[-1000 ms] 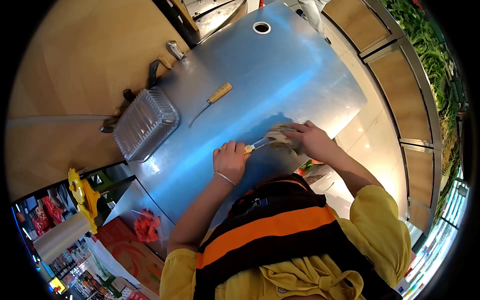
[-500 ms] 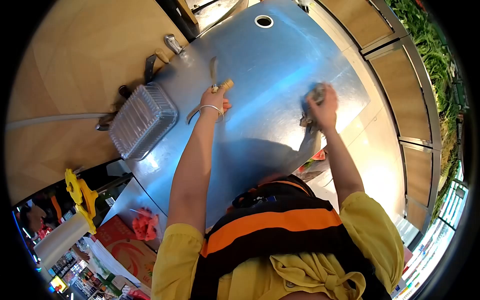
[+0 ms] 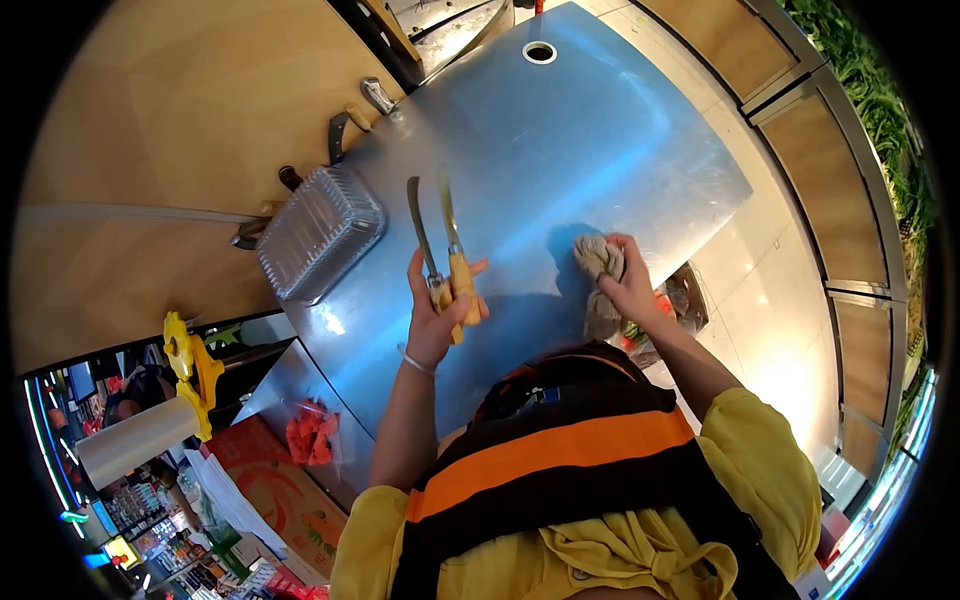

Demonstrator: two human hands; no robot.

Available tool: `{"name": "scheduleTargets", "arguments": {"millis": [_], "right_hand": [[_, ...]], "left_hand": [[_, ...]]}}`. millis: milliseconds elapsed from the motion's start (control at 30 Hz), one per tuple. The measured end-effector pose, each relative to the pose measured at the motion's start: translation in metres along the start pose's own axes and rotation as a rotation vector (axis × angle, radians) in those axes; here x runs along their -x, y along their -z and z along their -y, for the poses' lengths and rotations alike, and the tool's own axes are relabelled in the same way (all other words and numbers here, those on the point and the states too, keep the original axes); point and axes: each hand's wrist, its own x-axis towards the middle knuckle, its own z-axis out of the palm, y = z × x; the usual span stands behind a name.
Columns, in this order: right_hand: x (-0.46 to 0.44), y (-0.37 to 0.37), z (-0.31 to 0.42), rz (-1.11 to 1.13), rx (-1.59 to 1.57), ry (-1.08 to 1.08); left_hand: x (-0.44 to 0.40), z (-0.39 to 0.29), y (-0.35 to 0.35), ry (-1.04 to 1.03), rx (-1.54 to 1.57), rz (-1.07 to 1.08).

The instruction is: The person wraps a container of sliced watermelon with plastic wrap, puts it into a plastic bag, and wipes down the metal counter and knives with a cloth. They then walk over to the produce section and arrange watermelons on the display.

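Observation:
Two curved knives with pale wooden handles stand close together in my left hand. The left knife and the right knife both point their blades away from me, above the metal table. A crumpled grey-beige cloth is gripped in my right hand, over the table near its right edge. Part of each handle is covered by my left fingers.
A clear plastic container sits at the table's left edge. Beyond it, several knife handles line the wooden panel. A roll of film, a bag of red fruit pieces and a cardboard box are at lower left.
My left hand has come nearer my body and turned, with both blades now side by side and pointing away. My right hand has moved the cloth down and left, towards me.

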Motion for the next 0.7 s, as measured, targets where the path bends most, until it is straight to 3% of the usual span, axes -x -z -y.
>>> {"name": "scheduleTargets", "arguments": {"millis": [67,200,233,267,300,333,400,533,600,700], "right_hand": [[-0.012,-0.006,0.041,-0.068,0.245,0.363],[-0.007,-0.047,0.108,-0.011,0.265,0.708],[-0.008,-0.054,0.112,-0.016,0.262,0.711],[-0.01,-0.059,0.115,0.011,0.378,0.85],[-0.012,-0.059,0.116,0.037,0.497,0.99],[-0.014,-0.056,0.111,0.031,0.495,0.989],[-0.025,-0.047,0.093,-0.106,0.644,0.976],[-0.041,0.0,0.064,-0.278,0.875,0.559],[-0.037,0.026,0.051,-0.324,0.807,0.492],[-0.024,0.024,0.067,-0.28,0.613,0.485]], "left_hand": [[0.014,0.005,-0.003,0.036,0.113,0.012],[0.028,0.012,-0.019,0.123,0.218,0.035],[0.031,0.016,-0.021,0.145,0.306,0.085],[0.036,0.019,-0.023,0.146,0.302,0.085],[0.043,0.023,-0.026,0.201,0.5,0.08],[0.049,0.026,-0.029,0.258,0.699,0.075],[0.054,0.038,-0.027,0.269,0.717,0.078],[0.058,0.032,-0.034,0.328,0.664,0.166],[0.056,0.013,-0.043,0.304,-0.053,0.029],[0.049,0.013,-0.039,0.192,-0.498,-0.123]]}}
